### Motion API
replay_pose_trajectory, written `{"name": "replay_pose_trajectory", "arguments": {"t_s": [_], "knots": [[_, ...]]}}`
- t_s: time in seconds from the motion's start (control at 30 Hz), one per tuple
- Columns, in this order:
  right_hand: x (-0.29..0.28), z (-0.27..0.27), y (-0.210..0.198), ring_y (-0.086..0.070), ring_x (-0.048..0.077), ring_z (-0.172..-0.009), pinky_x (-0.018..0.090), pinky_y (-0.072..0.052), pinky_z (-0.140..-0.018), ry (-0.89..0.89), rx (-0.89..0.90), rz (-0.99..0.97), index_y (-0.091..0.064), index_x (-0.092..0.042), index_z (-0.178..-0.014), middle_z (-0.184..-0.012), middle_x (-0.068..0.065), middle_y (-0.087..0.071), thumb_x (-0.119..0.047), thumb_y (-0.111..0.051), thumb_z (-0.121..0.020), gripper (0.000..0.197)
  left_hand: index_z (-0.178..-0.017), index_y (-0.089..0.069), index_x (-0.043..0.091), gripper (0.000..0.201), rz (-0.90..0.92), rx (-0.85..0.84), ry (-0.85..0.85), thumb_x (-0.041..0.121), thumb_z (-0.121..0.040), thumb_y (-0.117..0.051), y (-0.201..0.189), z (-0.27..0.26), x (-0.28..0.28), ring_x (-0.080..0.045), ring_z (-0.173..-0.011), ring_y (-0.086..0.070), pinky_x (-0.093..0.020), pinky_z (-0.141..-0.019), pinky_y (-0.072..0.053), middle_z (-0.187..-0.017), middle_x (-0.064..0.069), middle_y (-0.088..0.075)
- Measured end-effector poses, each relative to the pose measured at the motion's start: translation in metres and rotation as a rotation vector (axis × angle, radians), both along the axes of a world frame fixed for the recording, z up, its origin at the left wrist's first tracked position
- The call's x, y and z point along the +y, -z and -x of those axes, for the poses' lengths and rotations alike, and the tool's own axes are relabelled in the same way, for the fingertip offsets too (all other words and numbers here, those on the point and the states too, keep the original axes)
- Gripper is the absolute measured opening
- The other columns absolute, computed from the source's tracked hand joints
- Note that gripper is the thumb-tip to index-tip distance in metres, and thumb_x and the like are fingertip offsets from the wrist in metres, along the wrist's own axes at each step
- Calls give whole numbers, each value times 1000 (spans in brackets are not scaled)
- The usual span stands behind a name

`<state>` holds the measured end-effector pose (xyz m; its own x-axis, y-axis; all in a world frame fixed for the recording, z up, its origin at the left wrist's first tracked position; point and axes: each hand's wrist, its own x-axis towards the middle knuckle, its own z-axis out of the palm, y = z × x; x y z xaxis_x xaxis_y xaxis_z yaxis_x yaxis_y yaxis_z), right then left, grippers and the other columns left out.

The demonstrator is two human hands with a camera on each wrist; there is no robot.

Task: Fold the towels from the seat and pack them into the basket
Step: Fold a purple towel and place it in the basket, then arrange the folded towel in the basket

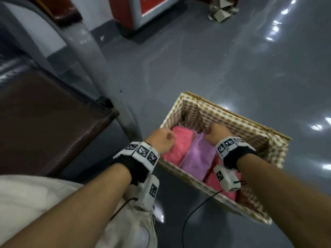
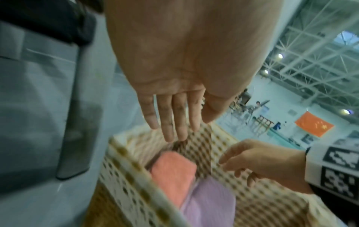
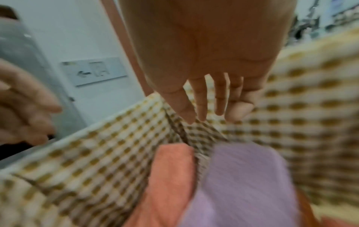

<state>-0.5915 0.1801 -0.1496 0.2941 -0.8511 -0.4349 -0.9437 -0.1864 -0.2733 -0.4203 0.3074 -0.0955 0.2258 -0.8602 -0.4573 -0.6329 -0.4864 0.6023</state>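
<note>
The left hand (image 1: 161, 140) hangs over the near-left corner of the basket (image 1: 232, 116), and the left wrist view shows its fingers (image 2: 167, 119) straight and slack, pointing down with nothing between them. The right hand (image 1: 217, 134) is over the middle of the basket, above the far end of the lilac towel (image 1: 197, 156); its fingers (image 3: 201, 104) also point down, loosely spread and holding nothing, though blur makes it hard to say whether the tips brush the checked lining (image 3: 108, 153) or stay just clear of it. Both wrists carry white camera blocks with black-and-white markers on dark straps. Inside the basket the folded towels lie side by side: a pink towel (image 1: 180, 140) against the left wall, the lilac one touching it in the middle, and a second pink towel (image 1: 219, 185) on the right, partly behind the right wrist block. The basket stands on the grey glossy floor (image 1: 215, 59), just right of the brown padded seat (image 1: 44, 122) and its grey metal frame (image 1: 100, 68). Crumpled cardboard (image 1: 222, 11) lies far off beside a red cabinet (image 1: 136, 9).
</note>
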Motion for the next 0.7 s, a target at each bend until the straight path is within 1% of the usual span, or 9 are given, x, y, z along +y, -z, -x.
{"name": "replay_pose_trajectory", "arguments": {"t_s": [0.07, 0.13, 0.2, 0.27, 0.33, 0.4, 0.43, 0.57, 0.7], "knots": [[8, -26, -28, -62, 26, -81, 27, -45, -69, -88, -29, 81, -67, -3, -89, -92, 16, -67, -14, -56, -84, 16, -104, -68, 13, 19, 84, 56, -72, 16, -91, -55, -27, -21, 13, -23, -104, -63, -29, -90, -46, -111, -7, -69], [21, -59, -62, -60, 24, -78, 26, -42, -68, -170, -122, 153, -68, -7, -85, -89, 13, -68, -12, -57, -81, 12, -103, -69, 13, 18, 162, 58, -123, 15, -90, -57, -58, -43, 30, -21, -104, -63, -28, -91, -46, -108, -6, -70], [40, -100, -100, -63, 27, -95, 29, -47, -78, -272, -230, 180, -69, -13, -93, -99, 10, -68, -13, -58, -82, 16, -99, -70, 14, 16, 255, 49, -205, 15, -88, -58, -92, -69, 53, -22, -103, -64, -30, -92, -47, -105, -8, -71], [67, -144, -138, -61, 27, -107, 30, -45, -89, -388, -313, 172, -70, -14, -103, -110, 9, -68, -16, -60, -86, 20, -90, -70, 16, 12, 360, 55, -305, 13, -87, -58, -127, -97, 82, -25, -97, -65, -32, -90, -49, -99, -10, -72], [99, -189, -176, -60, 27, -109, 29, -43, -90, -510, -387, 200, -71, -13, -104, -111, 9, -69, -17, -62, -86, 20, -83, -67, 18, 15, 444, 43, -389, 12, -90, -55, -161, -125, 118, -20, -82, -65, -25, -78, -51, -88, -7, -71], [139, -231, -212, -61, 26, -108, 28, -44, -89, -614, -452, 236, -72, -13, -102, -110, 8, -70, -17, -63, -86, 19, -87, -67, 12, 17, 519, 34, -489, 11, -92, -51, -188, -154, 161, -12, -69, -61, -13, -57, -47, -78, -1, -66], [160, -251, -227, -61, 25, -107, 26, -44, -87, -668, -477, 250, -72, -14, -100, -109, 7, -70, -17, -62, -86, 18, -88, -67, 11, 17, 559, 36, -544, 10, -92, -50, -200, -167, 184, -10, -66, -59, -12, -53, -45, -76, -2, -65], [247, -321, -270, -61, 15, -95, 20, -40, -76, -874, -528, 249, -71, -20, -94, -101, 1, -69, -18, -61, -85, 13, -80, -63, 19, 20, 628, 11, -748, 14, -93, -49, -219, -211, 287, -10, -70, -60, -20, -62, -45, -81, -2, -65], [330, -383, -285, -61, 16, -97, 21, -41, -74, -1091, -474, 227, -70, -21, -98, -103, 0, -69, -20, -61, -88, 14, -92, -65, 13, 15, 587, -75, -918, 15, -94, -50, -210, -247, 385, -9, -71, -59, -15, -60, -44, -87, -5, -66]]}}
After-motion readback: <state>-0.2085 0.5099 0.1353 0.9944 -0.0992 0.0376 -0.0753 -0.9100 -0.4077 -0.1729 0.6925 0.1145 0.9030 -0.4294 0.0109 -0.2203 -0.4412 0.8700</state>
